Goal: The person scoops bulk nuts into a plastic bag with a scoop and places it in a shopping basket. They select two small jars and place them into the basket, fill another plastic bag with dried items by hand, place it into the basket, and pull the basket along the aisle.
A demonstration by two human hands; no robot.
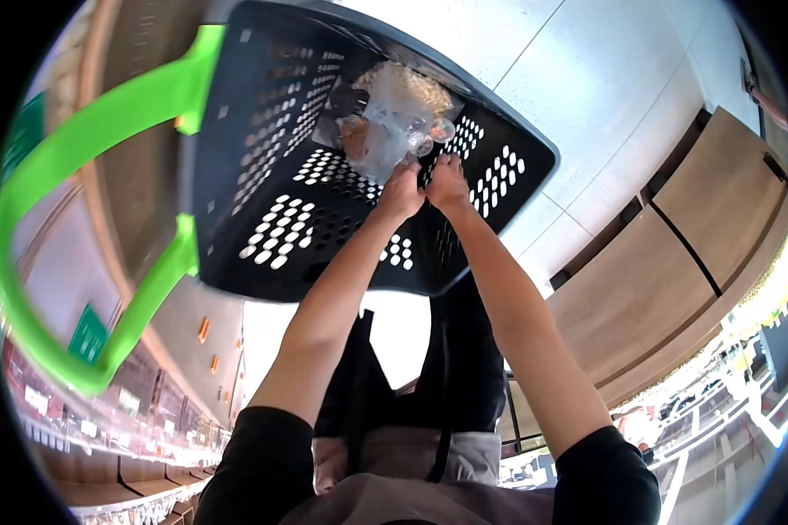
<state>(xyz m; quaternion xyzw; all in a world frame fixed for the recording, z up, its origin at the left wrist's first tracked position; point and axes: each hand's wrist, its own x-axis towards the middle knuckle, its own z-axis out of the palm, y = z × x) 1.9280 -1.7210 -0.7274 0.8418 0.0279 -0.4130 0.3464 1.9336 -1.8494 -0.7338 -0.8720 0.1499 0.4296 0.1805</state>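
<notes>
Both my hands reach down into a black shopping basket (236,184) with perforated walls. My left hand (401,188) is closed, its fingertips at the lower edge of a clear plastic bag (385,131). Right beside it, my right hand (447,182) is closed too, its fingers curled in a pinch. What the fingers hold is small and partly hidden. Just beyond them are small round clear containers (443,130). A pack of pale, beige pieces (411,86) lies at the far side of the bag, and a reddish-brown item (355,138) shows at its left.
The basket's bright green handle (70,157) sticks out to the left. Light floor tiles (587,96) lie beyond the basket. A wood-fronted display unit (639,289) stands at the right, and stocked shelves (131,420) run along the lower left.
</notes>
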